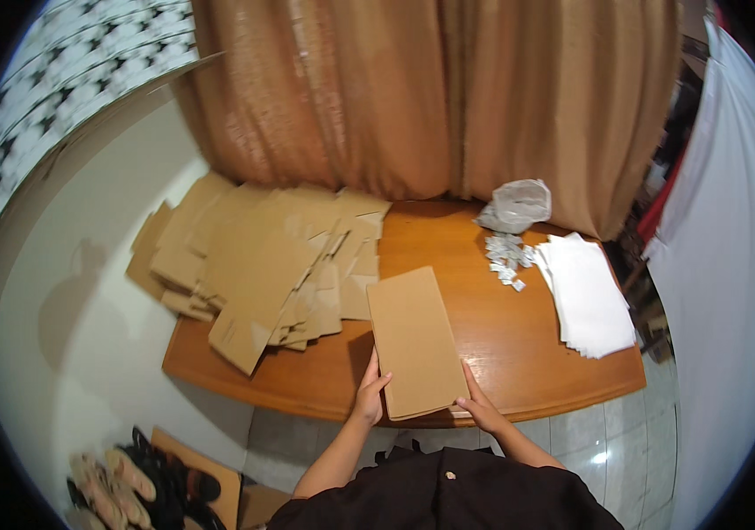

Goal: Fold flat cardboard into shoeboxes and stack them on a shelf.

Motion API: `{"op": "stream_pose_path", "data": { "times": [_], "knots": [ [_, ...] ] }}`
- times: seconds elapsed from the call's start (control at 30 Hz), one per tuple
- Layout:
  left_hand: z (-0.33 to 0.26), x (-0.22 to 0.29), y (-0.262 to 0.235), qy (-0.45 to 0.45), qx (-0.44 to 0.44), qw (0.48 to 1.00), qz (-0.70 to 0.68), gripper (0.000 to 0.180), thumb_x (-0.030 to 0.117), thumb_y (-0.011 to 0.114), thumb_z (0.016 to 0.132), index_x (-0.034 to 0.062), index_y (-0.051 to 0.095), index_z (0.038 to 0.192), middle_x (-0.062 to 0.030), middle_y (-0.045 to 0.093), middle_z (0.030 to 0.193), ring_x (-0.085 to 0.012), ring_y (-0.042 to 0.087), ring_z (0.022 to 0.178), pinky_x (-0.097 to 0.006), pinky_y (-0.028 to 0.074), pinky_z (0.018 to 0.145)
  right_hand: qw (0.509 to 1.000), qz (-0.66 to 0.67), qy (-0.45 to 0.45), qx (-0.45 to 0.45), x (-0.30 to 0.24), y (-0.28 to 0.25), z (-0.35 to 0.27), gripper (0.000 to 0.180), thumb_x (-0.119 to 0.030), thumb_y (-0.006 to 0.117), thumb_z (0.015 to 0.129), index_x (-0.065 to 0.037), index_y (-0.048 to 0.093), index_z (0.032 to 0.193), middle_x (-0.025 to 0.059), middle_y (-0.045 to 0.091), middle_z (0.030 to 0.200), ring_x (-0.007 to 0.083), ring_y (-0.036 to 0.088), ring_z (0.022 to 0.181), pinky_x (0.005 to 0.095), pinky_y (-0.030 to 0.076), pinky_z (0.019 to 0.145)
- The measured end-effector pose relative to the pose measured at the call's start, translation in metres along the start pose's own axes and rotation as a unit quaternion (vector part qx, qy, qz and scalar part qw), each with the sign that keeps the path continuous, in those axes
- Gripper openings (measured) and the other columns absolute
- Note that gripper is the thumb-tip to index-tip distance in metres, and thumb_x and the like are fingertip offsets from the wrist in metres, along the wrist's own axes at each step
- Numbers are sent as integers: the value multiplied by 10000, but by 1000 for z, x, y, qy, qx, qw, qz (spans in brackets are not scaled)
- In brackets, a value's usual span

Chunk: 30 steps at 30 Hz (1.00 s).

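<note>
Your left hand (pixel 371 397) and right hand (pixel 480 408) have their grip closed on the carton (pixel 417 343), over the table's (pixel 519 353) near edge. Held by its lower sides, it could tip if either grip loosens; leftward drift could disturb the cardboard (pixel 258 252).

Brown curtain (pixel 395 97), hanging in folds at 12 o'clock as I view the room; white cloth (pixel 731 212), draped at 3 o'clock. Pale wall (pixel 113 238) at 9 o'clock, black-and-white patterned surface (pixel 86 97) at 10. Grey tiled floor (pixel 607 433) shows toward 4 o'clock, clustered shoes (pixel 133 473) between 7 and 8.
</note>
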<state>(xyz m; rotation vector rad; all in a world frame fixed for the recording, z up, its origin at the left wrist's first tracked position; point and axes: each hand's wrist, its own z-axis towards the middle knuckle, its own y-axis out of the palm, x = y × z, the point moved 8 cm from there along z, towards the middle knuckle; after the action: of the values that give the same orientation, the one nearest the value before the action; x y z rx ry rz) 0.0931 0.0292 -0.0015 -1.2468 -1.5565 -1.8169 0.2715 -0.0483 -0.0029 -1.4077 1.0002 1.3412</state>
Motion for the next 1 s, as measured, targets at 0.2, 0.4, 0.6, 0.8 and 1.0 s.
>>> {"op": "stream_pose_path", "data": {
  "times": [0.2, 0.4, 0.6, 0.8, 1.0],
  "knots": [
    [-105, 85, 22, 160, 49, 985, 28, 758, 43, 438, 811, 31, 34, 1452, -108, 123, 1512, -199, 154, 1380, -306, 140, 1099, 992, 8, -110, -65, -71, 55, -18, 797, -286, 519, 879, -30, 19, 1446, 151, -16, 1517, 269, -1, 1401, 384, 61, 1113],
    [-252, 116, 27, 256, 144, 954, 64, 865, 82, 477, 714, 45, 36, 1457, -105, 120, 1512, -201, 158, 1382, -314, 129, 1104, 962, 15, -200, -184, -109, 125, -70, 747, -393, 529, 887, -66, 149, 1441, 173, 85, 1495, 293, 69, 1391, 407, 106, 1103],
    [-408, 144, 36, 334, 295, 888, 111, 919, 88, 489, 674, 49, 10, 1457, -108, 112, 1512, -205, 144, 1386, -316, 113, 1106, 917, 87, -236, -309, -146, 229, -124, 728, -446, 567, 862, -66, 265, 1405, 175, 156, 1461, 297, 175, 1362, 416, 193, 1080],
    [-539, 164, 67, 397, 390, 817, 153, 901, 93, 463, 703, 49, -33, 1453, -115, 77, 1516, -208, 120, 1390, -315, 107, 1103, 847, 64, -300, -434, -183, 322, -192, 907, -253, 714, 786, -91, 108, 1441, 139, 202, 1442, 261, 213, 1342, 407, 174, 1078],
    [-668, 182, 97, 481, 439, 732, 202, 878, 71, 417, 710, 52, -55, 1451, -121, 50, 1519, -210, 91, 1395, -319, 98, 1104, 782, 113, -316, -526, -221, 410, -280, 1024, -77, 724, 747, -108, -36, 1433, 153, 213, 1428, 253, 233, 1329, 400, 193, 1068]
  ]
}}
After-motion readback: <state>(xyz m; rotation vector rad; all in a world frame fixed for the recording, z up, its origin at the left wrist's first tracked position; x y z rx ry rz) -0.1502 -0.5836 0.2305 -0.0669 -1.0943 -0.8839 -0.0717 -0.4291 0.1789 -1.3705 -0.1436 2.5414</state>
